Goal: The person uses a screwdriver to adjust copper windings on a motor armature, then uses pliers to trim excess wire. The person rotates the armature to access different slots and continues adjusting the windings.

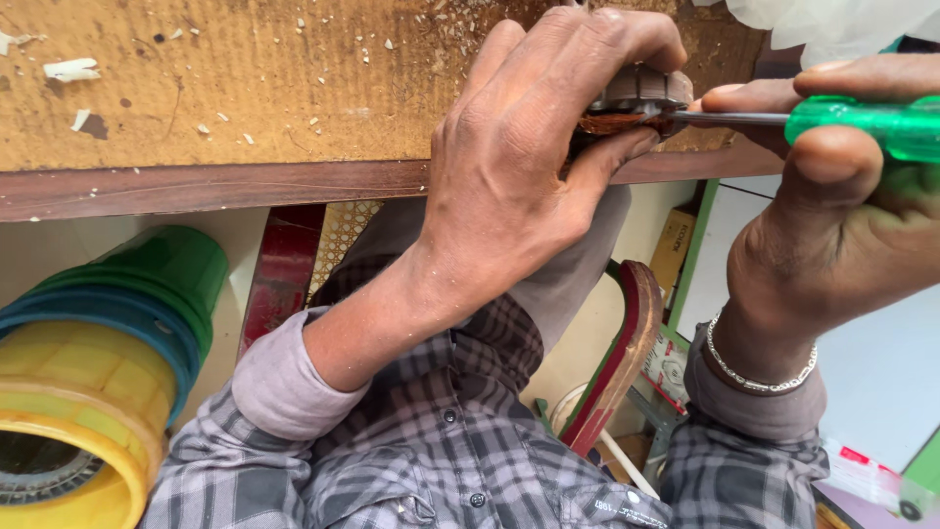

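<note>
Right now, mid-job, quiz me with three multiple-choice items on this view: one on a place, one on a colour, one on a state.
1. Where does the screwdriver tip meet the small part?
A. at the bench edge, by the left hand
B. on the floor
C. inside the yellow stool

2. What colour is the screwdriver handle?
A. red
B. green
C. black

3. How is the left hand set?
A. flat and open on the bench
B. hanging free
C. closed around the small part

Answers:
1 A: the tip touches the part at the front edge of the bench, between the left fingers.
2 B: the clear green handle sits in the right hand.
3 C: fingers curl over the part, thumb pressed beneath it.
</note>
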